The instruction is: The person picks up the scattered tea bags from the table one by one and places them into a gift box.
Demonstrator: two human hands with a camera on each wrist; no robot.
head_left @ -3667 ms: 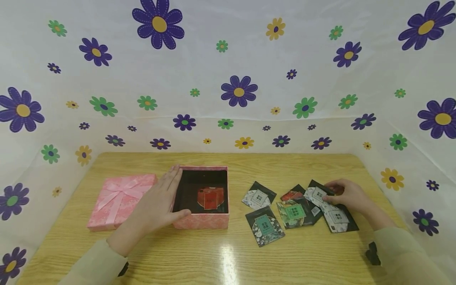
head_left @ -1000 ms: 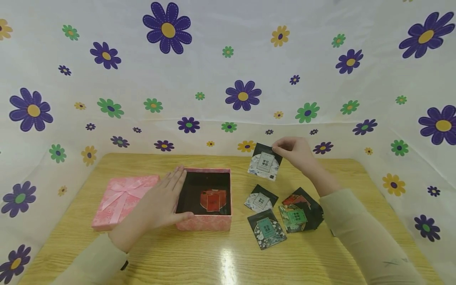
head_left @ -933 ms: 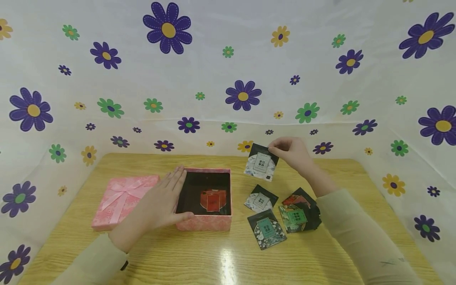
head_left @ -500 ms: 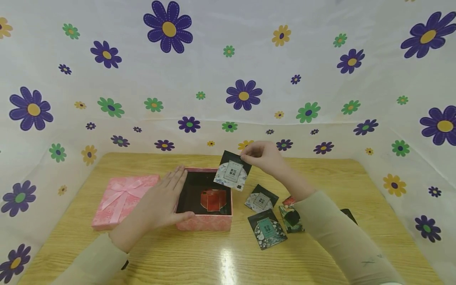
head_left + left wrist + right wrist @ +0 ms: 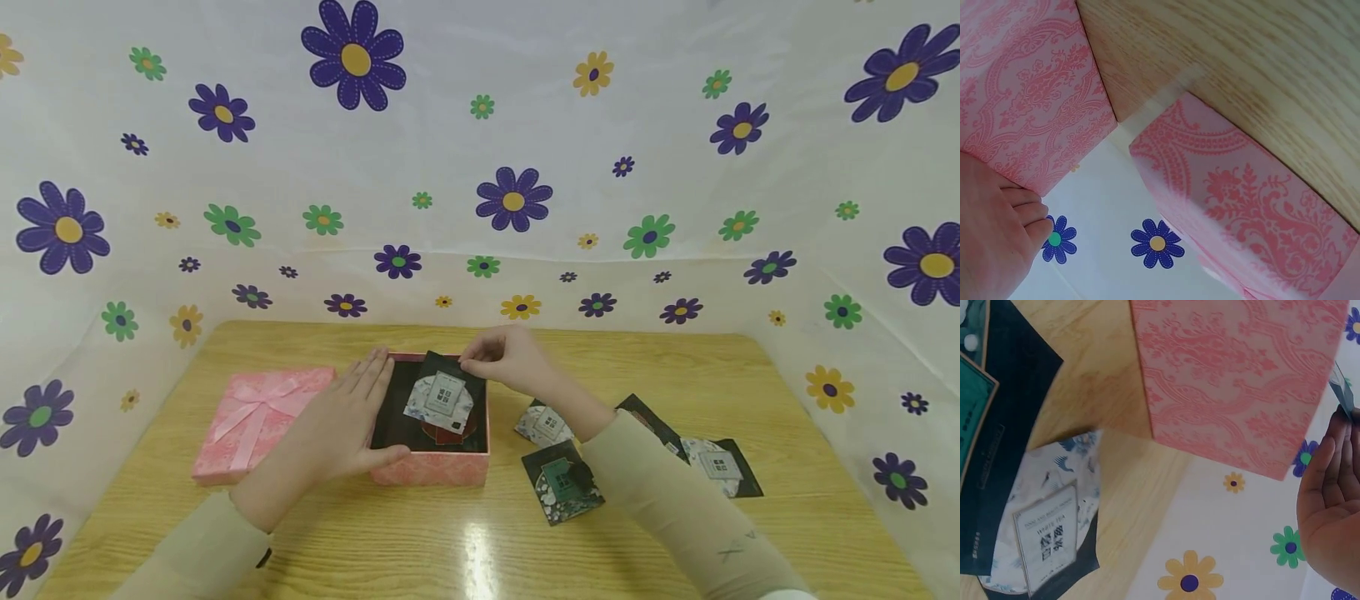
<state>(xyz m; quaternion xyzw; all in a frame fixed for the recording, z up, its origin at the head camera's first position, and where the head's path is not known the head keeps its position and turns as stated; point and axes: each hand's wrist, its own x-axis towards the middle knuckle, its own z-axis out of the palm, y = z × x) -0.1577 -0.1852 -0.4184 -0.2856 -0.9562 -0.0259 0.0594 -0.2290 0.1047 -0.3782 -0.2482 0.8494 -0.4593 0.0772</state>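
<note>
My left hand [image 5: 330,429] rests with straight fingers along the left side of the open pink patterned gift box [image 5: 427,469], its thumb at the front corner. The box has a dark inside. With thumb and fingertips my right hand [image 5: 513,362] pinches the top right corner of a flat black-and-white tea sachet [image 5: 441,398], held tilted over the box opening. Under it a red sachet [image 5: 456,436] lies inside the box, partly covered. The right wrist view shows only a sliver of the held sachet [image 5: 1341,390] above my fingertips.
Left of the box lies its pink lid [image 5: 258,421] with a ribbon bow. To the right are a white tea sachet [image 5: 542,425], a green-labelled sachet [image 5: 558,483], a dark sachet [image 5: 648,421] and another white sachet [image 5: 716,467]. My right sleeve hides part of the group. A flowered cloth surrounds the table.
My right hand has picked up the white tea sachet from the right-hand group and carried it left and down over the box. The left hand stays against the box.
</note>
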